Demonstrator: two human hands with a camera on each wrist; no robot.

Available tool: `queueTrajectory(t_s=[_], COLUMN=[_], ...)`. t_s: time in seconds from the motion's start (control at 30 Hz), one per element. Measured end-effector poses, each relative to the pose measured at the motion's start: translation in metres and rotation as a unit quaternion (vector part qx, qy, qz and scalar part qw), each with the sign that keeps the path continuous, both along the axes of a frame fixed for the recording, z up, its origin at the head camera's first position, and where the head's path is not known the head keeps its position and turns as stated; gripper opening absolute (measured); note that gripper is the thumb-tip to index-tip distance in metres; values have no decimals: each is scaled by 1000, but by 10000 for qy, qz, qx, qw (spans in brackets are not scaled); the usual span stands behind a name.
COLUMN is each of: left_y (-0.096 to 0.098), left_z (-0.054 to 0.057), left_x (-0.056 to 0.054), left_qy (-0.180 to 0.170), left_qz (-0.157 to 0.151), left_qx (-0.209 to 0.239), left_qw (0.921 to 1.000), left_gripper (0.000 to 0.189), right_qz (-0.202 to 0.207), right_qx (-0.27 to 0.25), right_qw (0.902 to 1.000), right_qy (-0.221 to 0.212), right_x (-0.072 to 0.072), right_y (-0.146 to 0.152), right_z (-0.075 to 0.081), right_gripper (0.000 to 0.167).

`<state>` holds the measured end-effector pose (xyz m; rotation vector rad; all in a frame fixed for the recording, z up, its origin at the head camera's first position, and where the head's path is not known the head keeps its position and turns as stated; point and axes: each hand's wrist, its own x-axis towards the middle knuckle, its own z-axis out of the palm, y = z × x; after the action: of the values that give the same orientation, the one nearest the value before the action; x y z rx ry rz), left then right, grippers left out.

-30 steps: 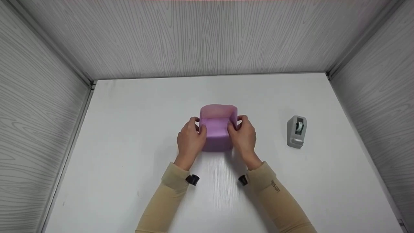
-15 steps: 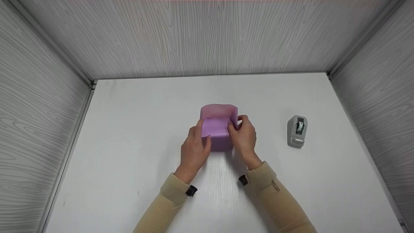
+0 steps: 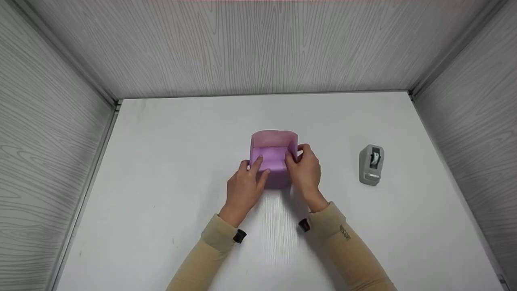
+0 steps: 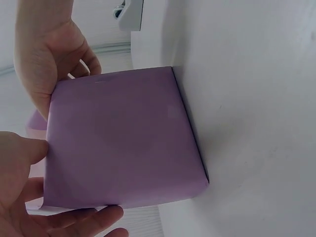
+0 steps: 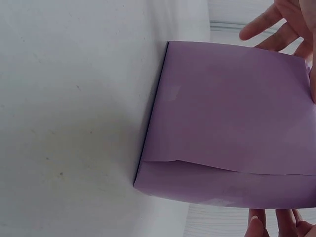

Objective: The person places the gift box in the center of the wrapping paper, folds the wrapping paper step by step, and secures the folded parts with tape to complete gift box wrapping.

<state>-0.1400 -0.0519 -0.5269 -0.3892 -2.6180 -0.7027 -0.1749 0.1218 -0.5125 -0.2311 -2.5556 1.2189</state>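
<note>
Purple paper box (image 3: 278,178) sits about mid-frame in the head view, its hollow side facing up and its base apparently resting on the white table (image 3: 161,169). Key relation: the box lies between the two hands and just up-frame of both palms; both touch it, so neither is nearer. Long axis: not marked; the near face looks roughly square in the wrist views. Right hand (image 3: 305,171), on the right edge of the box, grasps the right wall, thumb inside and fingers outside. Left hand (image 3: 243,192), at the lower left of the box, holds the near rim between thumb and index finger; its other fingers lie along the left wall, only partly visible. Hand pose: the left sits lower in the frame than the right; both forearms rise from the bottom edge and converge toward the centre, backs of the hands toward the camera. Right wrist view: a seam (image 5: 237,171) crosses the lower part of the near face; a paler rectangular patch, possibly tape, shows near its base. Grey tape dispenser (image 3: 371,165) stands right of centre, well apart from the hands.
</note>
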Motion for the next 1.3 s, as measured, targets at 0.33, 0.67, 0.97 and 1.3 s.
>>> queueTrajectory(t_s=[0.33, 0.67, 0.97, 1.3], left_y=[1, 0, 2, 3], left_z=[1, 2, 6, 0], left_x=[-2, -2, -5, -7], left_qy=[162, 109, -85, 203], left_qz=[139, 128, 218, 255], left_qx=[-68, 67, 536, 458], left_qw=[9997, 9998, 9983, 9984], left_gripper=[43, 43, 34, 31], right_qz=[208, 364, 251, 391], right_qx=[334, -15, -175, -295], right_qw=[9992, 9993, 9995, 9972], right_qy=[81, -80, -2, 571], right_x=[5, 21, 24, 22], right_y=[2, 9, 16, 15], right_z=[-1, 2, 4, 2], right_gripper=[35, 38, 20, 7])
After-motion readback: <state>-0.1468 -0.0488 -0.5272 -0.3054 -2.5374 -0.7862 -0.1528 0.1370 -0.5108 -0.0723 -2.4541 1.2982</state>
